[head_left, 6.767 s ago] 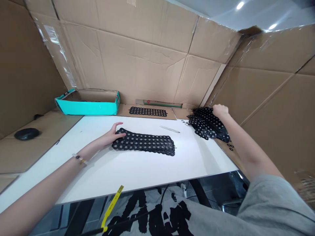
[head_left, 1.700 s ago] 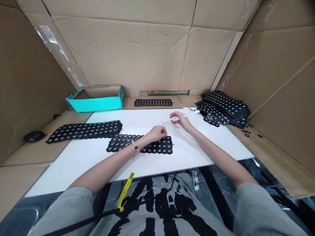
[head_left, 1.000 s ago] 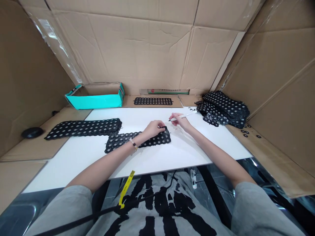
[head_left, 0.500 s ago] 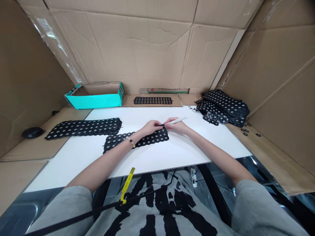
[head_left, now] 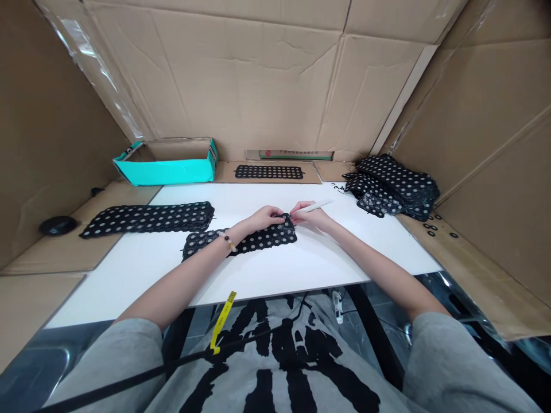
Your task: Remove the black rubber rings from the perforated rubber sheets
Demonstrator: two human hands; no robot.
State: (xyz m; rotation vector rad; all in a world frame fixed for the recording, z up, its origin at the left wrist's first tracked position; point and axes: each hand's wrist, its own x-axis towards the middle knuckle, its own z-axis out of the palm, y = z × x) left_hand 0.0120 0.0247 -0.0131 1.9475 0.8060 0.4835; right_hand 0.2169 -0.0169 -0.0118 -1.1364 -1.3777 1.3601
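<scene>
A black strip with pale dots [head_left: 262,238] lies on the white board in front of me, partly covered by my left wrist. My left hand [head_left: 267,218] is closed on the strip's upper edge near its right end, thumb and fingers pinching it. Beside it, my right hand [head_left: 309,214] is closed around a white pen-like tool [head_left: 317,206], whose lower end is hidden at the strip's upper right corner. The fingertips of both hands are close together there.
Dotted strips [head_left: 150,219] lie stacked at the left, near a black round object [head_left: 58,225]. Behind stand a turquoise box [head_left: 170,172] and a black grid strip [head_left: 269,172]. At the right are a dotted pile [head_left: 396,184] and several small black rings [head_left: 430,226].
The view has shifted slightly. My left fingers have loosened a little at the strip's corner, showing more of it, while my right hand keeps the white tool there.
</scene>
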